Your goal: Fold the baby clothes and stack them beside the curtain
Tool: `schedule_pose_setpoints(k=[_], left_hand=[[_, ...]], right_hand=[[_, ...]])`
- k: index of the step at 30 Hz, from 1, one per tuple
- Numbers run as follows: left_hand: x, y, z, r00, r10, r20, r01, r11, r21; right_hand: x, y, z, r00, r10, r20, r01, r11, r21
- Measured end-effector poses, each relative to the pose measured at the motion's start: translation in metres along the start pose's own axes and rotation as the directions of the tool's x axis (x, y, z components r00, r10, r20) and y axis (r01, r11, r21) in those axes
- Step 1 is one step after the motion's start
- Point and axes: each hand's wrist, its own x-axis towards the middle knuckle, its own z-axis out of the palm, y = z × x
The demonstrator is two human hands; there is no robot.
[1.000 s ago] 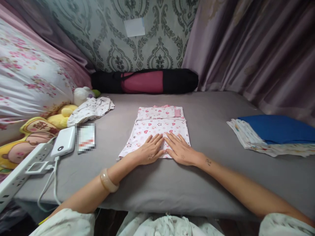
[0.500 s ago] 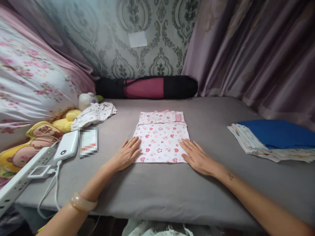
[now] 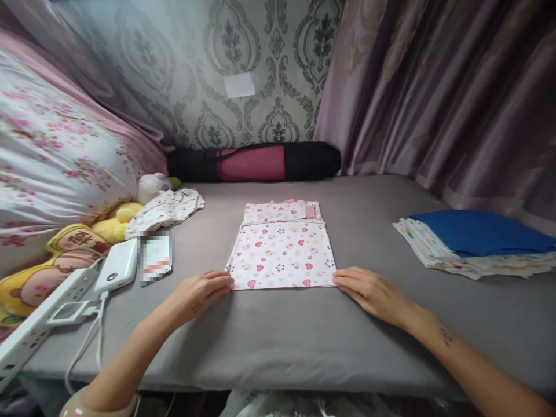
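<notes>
A folded white garment printed with red hearts and small flowers lies flat in the middle of the grey bed sheet. Its far end is folded over in a band, with a plain pink patch at the right. My left hand has its fingers closed on the near left corner. At the near right corner, my right hand pinches the cloth in the same way. The near edge runs nearly straight between the two hands; the thumbs are mostly hidden.
Stacked cloths with a blue one on top lie at the right. A power bank, a blurred-out flat object, a power strip and plush toys are at the left. A black and pink roll bag lies against the wall.
Both hands have come off the flat of the garment, moving outward and nearer to me. Their spread fingers have closed on its near corners. The view has shifted slightly.
</notes>
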Motion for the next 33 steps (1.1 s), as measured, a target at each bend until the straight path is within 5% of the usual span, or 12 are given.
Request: schedule_pose_setpoints(k=[6, 13, 20, 27, 33], left_hand=[[-0.009, 0.004, 0.002, 0.999, 0.010, 0.043, -0.015, 0.994, 0.108], [-0.011, 0.004, -0.004, 0.996, 0.090, 0.025, -0.091, 0.996, 0.027], [-0.007, -0.009, 0.014, 0.988, 0.115, -0.107, -0.104, 0.989, 0.104], [-0.001, -0.021, 0.025, 0.928, 0.208, -0.310, -0.175, 0.976, 0.130], [0.001, -0.022, 0.020, 0.919, 0.250, -0.304, -0.196, 0.960, 0.198]], right_hand=[[0.000, -0.004, 0.006, 0.999, -0.030, -0.033, 0.028, 0.998, -0.054], [0.001, 0.001, 0.010, 0.998, -0.026, -0.062, 0.020, 0.996, -0.087], [0.002, 0.002, 0.010, 0.996, -0.050, -0.074, 0.043, 0.995, -0.093], [0.007, 0.001, 0.009, 0.994, -0.015, -0.104, 0.008, 0.998, -0.064], [0.012, 0.000, 0.006, 0.999, 0.002, -0.047, -0.004, 0.999, -0.041]])
